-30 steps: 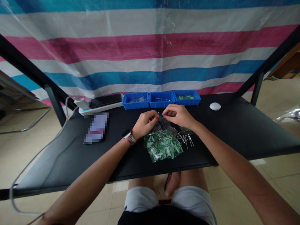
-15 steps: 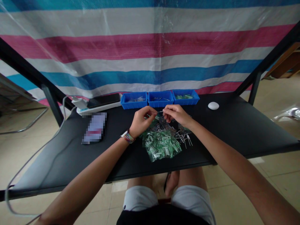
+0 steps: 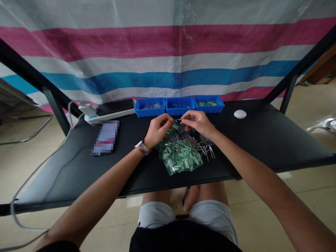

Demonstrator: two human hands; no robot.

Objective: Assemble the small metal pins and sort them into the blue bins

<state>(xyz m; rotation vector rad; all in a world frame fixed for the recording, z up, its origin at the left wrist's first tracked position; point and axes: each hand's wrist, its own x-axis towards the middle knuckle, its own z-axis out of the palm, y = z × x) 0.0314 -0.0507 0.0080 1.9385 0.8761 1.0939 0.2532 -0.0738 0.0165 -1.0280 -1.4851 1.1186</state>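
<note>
My left hand (image 3: 157, 131) and my right hand (image 3: 196, 123) meet above a black table (image 3: 262, 140), fingers pinched together on one small part with a thin metal pin (image 3: 178, 120) between them. Just below the hands lies a heap of small green and clear parts (image 3: 181, 157), with loose metal pins (image 3: 207, 151) spread to its right. Behind the hands stand three blue trays: the left tray (image 3: 149, 106), the middle tray (image 3: 180, 105) holding a few pins, and the right tray (image 3: 209, 103) holding green pieces.
A white power strip with a dark phone on it (image 3: 112, 109) lies at the back left, its cable (image 3: 39, 175) hanging off the table. A blurred card (image 3: 105, 137) lies left of the hands. A white round object (image 3: 240, 114) sits right. Striped tarpaulin (image 3: 168, 52) hangs behind.
Both hands stay pinched on the small part and have shifted slightly away from me, toward the trays. The view has tilted a little; nothing on the table has moved.
</note>
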